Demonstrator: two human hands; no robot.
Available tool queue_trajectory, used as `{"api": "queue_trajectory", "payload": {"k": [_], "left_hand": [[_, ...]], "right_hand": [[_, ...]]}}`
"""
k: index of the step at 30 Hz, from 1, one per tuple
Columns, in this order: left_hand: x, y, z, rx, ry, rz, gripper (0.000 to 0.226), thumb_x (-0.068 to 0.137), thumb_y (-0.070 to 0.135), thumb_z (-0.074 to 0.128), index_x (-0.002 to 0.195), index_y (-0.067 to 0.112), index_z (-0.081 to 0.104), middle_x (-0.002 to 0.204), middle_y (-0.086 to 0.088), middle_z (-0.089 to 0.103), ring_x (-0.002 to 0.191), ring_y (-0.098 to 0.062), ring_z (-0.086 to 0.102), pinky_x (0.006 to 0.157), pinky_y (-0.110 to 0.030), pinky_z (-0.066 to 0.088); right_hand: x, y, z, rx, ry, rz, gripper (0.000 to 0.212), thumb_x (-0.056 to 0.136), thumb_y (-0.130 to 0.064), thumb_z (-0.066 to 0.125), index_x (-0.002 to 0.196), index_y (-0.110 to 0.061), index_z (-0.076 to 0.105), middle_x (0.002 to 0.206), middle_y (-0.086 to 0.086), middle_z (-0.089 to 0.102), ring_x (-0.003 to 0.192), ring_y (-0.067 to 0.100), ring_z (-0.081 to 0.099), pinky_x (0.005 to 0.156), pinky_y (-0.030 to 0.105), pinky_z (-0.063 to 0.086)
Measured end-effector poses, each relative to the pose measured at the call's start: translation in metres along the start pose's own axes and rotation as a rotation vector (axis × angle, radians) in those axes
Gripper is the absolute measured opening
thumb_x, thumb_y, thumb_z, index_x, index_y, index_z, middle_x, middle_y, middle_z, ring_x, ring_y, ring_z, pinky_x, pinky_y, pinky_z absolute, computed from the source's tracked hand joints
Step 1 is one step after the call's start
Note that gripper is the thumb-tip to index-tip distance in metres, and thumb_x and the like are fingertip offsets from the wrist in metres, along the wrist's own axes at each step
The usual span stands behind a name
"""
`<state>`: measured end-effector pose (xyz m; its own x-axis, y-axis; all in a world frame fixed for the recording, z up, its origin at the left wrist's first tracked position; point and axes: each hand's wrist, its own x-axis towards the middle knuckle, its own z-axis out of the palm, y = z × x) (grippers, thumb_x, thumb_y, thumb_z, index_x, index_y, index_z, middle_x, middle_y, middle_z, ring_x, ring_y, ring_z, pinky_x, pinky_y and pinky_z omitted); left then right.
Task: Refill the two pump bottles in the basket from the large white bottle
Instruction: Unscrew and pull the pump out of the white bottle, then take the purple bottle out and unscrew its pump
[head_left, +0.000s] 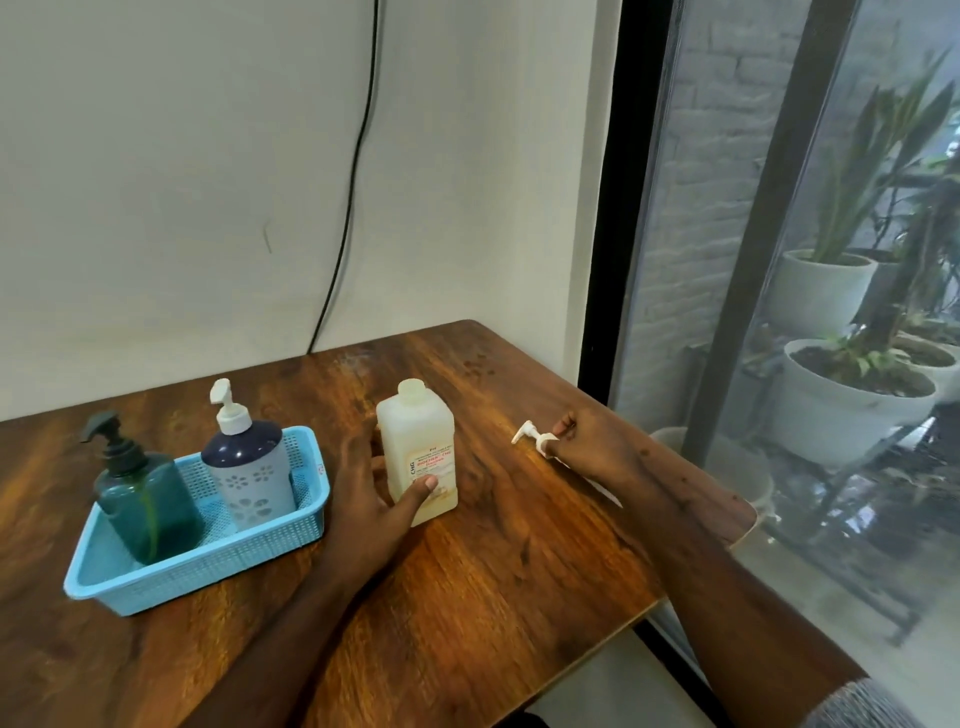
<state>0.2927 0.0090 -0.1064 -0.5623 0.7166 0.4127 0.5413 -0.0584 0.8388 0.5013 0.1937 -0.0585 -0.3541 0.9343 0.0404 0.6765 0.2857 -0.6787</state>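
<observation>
From the head camera, a wooden table (467, 597) sits in the corner by a window. The white bottle (418, 452) stands upright near the middle, its neck open with no pump on it. The left hand (371, 486) wraps around it from the left, thumb pressed across the label at the front, fingers curled behind. To the right, well apart from the bottle, the right hand (592, 444) rests on the table and pinches a white pump (535, 439) at its collar; the nozzle points left and the tube runs back under the hand.

At the left a blue basket (171, 577) holds both pump bottles upright: the teal bottle (145, 501) with a black pump toward the front, the navy bottle (247, 465) with a white pump behind it. Both pumps are on. A black cable (353, 171) runs down the wall behind.
</observation>
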Motion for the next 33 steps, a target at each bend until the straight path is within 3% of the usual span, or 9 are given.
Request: {"api": "queue_trajectory", "payload": {"k": [4, 8, 12, 14, 17, 19, 24, 30, 33], "left_hand": [[-0.001, 0.006, -0.002, 0.034, 0.045, 0.058, 0.092, 0.077, 0.034, 0.085, 0.148, 0.040, 0.026, 0.148, 0.010, 0.041, 0.127, -0.011, 0.051, 0.083, -0.020, 0.054], [-0.008, 0.011, -0.004, 0.073, 0.098, 0.151, 0.082, 0.081, 0.027, 0.083, 0.145, 0.032, 0.032, 0.151, 0.005, 0.036, 0.128, -0.012, 0.051, 0.079, -0.010, 0.054], [-0.020, 0.022, -0.005, 0.179, 0.156, 0.192, 0.067, 0.084, 0.018, 0.080, 0.141, 0.016, 0.045, 0.152, -0.002, 0.032, 0.129, -0.012, 0.043, 0.079, 0.010, 0.035], [-0.024, 0.029, -0.009, 0.178, 0.177, 0.216, 0.058, 0.085, 0.019, 0.080, 0.134, 0.016, 0.050, 0.148, 0.001, 0.038, 0.123, -0.010, 0.049, 0.079, 0.006, 0.040], [-0.033, 0.035, -0.021, 0.122, 0.223, 0.223, 0.044, 0.088, 0.024, 0.076, 0.124, 0.025, 0.051, 0.128, 0.008, 0.054, 0.108, -0.011, 0.062, 0.077, -0.020, 0.060], [-0.040, 0.040, -0.029, 0.080, 0.230, 0.157, 0.037, 0.091, 0.030, 0.072, 0.119, 0.033, 0.050, 0.116, 0.015, 0.058, 0.105, -0.008, 0.064, 0.074, -0.028, 0.063], [-0.043, 0.038, -0.052, 0.122, 0.357, 0.197, 0.016, 0.092, 0.023, 0.071, 0.101, 0.027, 0.059, 0.095, 0.012, 0.063, 0.088, -0.010, 0.064, 0.067, -0.031, 0.058], [-0.049, 0.029, -0.091, 0.184, 0.448, 0.222, 0.017, 0.087, 0.012, 0.075, 0.090, 0.018, 0.059, 0.085, 0.010, 0.062, 0.077, -0.010, 0.062, 0.057, -0.016, 0.048], [-0.046, 0.018, -0.110, 0.217, 0.510, 0.217, 0.020, 0.086, 0.009, 0.076, 0.091, 0.017, 0.058, 0.085, 0.007, 0.063, 0.074, -0.011, 0.063, 0.054, -0.020, 0.049]], "right_hand": [[-0.006, 0.000, -0.001, -0.025, 0.015, -0.012, 0.016, 0.088, -0.036, 0.073, 0.095, -0.027, 0.062, 0.091, -0.005, 0.064, 0.084, 0.010, 0.058, 0.061, 0.024, 0.043], [-0.012, -0.005, 0.004, -0.040, 0.085, -0.042, 0.013, 0.089, -0.034, 0.071, 0.096, -0.029, 0.061, 0.096, -0.007, 0.064, 0.086, 0.009, 0.055, 0.059, 0.021, 0.038], [-0.023, -0.017, 0.014, -0.004, 0.140, -0.109, 0.020, 0.086, -0.030, 0.075, 0.104, -0.030, 0.065, 0.103, -0.008, 0.064, 0.090, 0.008, 0.056, 0.061, 0.019, 0.039], [-0.032, -0.025, 0.018, 0.016, 0.167, -0.140, 0.019, 0.087, -0.030, 0.074, 0.103, -0.032, 0.064, 0.102, -0.009, 0.064, 0.087, 0.006, 0.056, 0.059, 0.018, 0.038], [-0.049, -0.043, 0.025, 0.071, 0.184, -0.205, 0.014, 0.089, -0.033, 0.071, 0.101, -0.030, 0.065, 0.098, -0.011, 0.064, 0.085, 0.005, 0.057, 0.061, 0.018, 0.041], [-0.065, -0.057, 0.027, 0.092, 0.181, -0.284, 0.007, 0.090, -0.030, 0.071, 0.094, -0.027, 0.067, 0.088, -0.012, 0.064, 0.079, 0.004, 0.058, 0.060, 0.013, 0.038], [-0.100, -0.090, 0.038, 0.177, 0.152, -0.433, 0.011, 0.083, -0.023, 0.076, 0.083, -0.025, 0.066, 0.085, -0.015, 0.066, 0.074, 0.000, 0.061, 0.055, 0.009, 0.044], [-0.141, -0.131, 0.055, 0.285, 0.190, -0.576, 0.011, 0.083, -0.021, 0.077, 0.084, -0.025, 0.067, 0.077, -0.016, 0.063, 0.072, 0.001, 0.060, 0.059, 0.008, 0.046], [-0.148, -0.154, 0.071, 0.276, 0.113, -0.650, 0.011, 0.086, -0.023, 0.074, 0.088, -0.021, 0.064, 0.083, -0.014, 0.065, 0.072, 0.001, 0.061, 0.057, 0.006, 0.047]]}}
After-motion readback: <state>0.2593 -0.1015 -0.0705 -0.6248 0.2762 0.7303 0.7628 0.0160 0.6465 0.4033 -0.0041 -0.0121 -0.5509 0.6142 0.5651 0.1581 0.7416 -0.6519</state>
